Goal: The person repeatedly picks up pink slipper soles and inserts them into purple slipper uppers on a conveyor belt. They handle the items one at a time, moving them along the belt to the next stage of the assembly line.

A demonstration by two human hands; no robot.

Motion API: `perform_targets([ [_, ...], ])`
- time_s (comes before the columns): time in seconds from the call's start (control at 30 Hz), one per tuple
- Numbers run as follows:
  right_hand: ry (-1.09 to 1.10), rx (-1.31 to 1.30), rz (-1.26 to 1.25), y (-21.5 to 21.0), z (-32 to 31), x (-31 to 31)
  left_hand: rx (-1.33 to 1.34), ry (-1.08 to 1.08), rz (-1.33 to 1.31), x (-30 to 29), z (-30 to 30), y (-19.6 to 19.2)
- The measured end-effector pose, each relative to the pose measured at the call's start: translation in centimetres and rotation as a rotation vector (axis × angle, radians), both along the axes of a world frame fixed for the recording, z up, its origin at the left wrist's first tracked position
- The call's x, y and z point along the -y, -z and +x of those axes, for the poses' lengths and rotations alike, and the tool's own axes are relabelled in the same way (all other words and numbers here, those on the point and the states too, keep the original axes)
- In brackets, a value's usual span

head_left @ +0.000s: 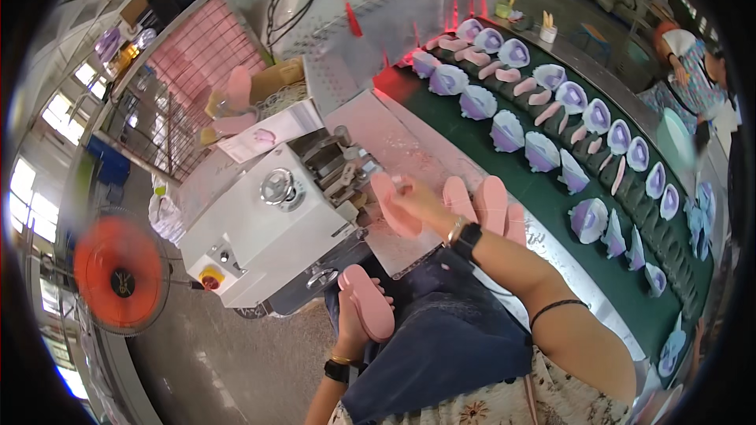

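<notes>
Right hand [413, 201] is raised over the near end of the pale worktop [370, 130], its fingers pinching the edge of a pink sole [391, 206] held just beside the white machine [264, 232]. Lower and nearer, the left hand [350, 323] is closed around the end of a second pink sole [368, 301], which stands up over the person's blue apron [441, 338] — thumb on one face, fingers hidden behind it. Three more pink soles [488, 203] lie side by side just right of the raised hand. Beyond them a green conveyor belt [630, 267] curves away to the far right, carrying rows of lilac shoe uppers [508, 130] and small pink strips. An orange fan [118, 271] stands at the near left. Each sole looks light and thin, probably soft foam that bends readily, with a matt face unlikely to slip — a pinch at the rim or a grip across the narrow waist should hold it without creasing.
</notes>
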State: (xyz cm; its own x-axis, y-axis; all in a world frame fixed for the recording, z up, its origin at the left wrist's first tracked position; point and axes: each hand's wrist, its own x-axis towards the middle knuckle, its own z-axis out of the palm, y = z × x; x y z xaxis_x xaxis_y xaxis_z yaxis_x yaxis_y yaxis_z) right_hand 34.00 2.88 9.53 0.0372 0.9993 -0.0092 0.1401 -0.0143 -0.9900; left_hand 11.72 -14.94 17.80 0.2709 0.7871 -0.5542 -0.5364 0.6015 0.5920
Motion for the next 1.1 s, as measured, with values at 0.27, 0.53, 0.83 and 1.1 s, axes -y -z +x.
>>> perform_targets([
  [0.27, 0.036, 0.408, 0.044, -1.5, 0.3, -6.1, -0.069, -0.01, -0.053, 1.9, -0.5, 1.5],
  [0.53, 0.073, 0.766, 0.469, -0.3, 3.4, -6.6, -0.11, -0.061, 0.042, 2.5, -1.7, 3.1],
  [0.83, 0.382, 0.043, 0.042, -3.4, -0.3, -8.9, -0.101, 0.069, 0.001, 2.8, -4.2, 5.3],
  [1.1, 0.771, -0.016, 0.016, -0.2, 34.2, 4.8, -0.297, 0.226, 0.09, 0.3, 3.1, 2.9],
])
